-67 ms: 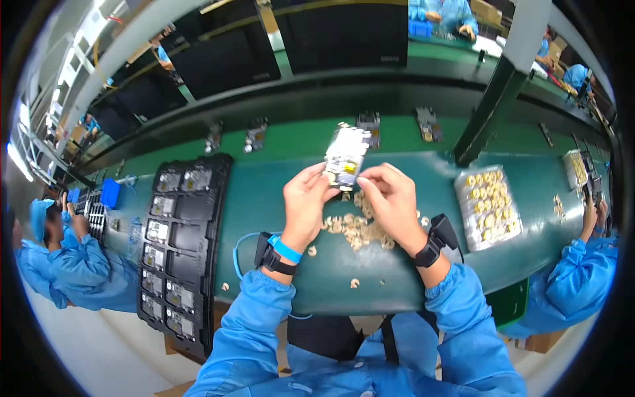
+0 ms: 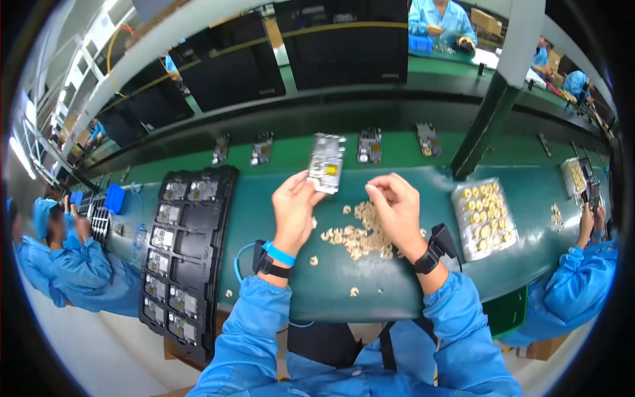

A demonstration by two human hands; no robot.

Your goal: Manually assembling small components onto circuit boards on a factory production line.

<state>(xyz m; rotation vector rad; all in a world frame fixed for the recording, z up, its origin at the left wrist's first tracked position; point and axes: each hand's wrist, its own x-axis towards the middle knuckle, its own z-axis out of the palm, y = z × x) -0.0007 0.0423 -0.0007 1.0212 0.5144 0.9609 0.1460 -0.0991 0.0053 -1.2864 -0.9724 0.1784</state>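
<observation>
My left hand (image 2: 294, 206) pinches the lower end of a circuit board (image 2: 327, 162), which stands tilted up over the bench, slightly blurred, with a yellow patch on its face. To the right of it, apart from the board, my right hand (image 2: 398, 210) is closed, thumb close to the curled fingers. Whether anything small sits in that pinch is hidden. Under and between the hands lies a heap of small cream-coloured ring-like pieces (image 2: 357, 239), with a few strays around it.
A black compartment tray (image 2: 188, 255) holding several boards stands at left. More boards, one of them this circuit board (image 2: 370, 145), lie along the green strip behind. At right are a clear tray of yellow round parts (image 2: 486, 218) and a green post (image 2: 486, 126). Co-workers sit on both sides.
The circuit board in my left hand has moved left, away from my right hand. My right hand's fingertips no longer reach the board's lower edge. The whole view has shifted slightly.
</observation>
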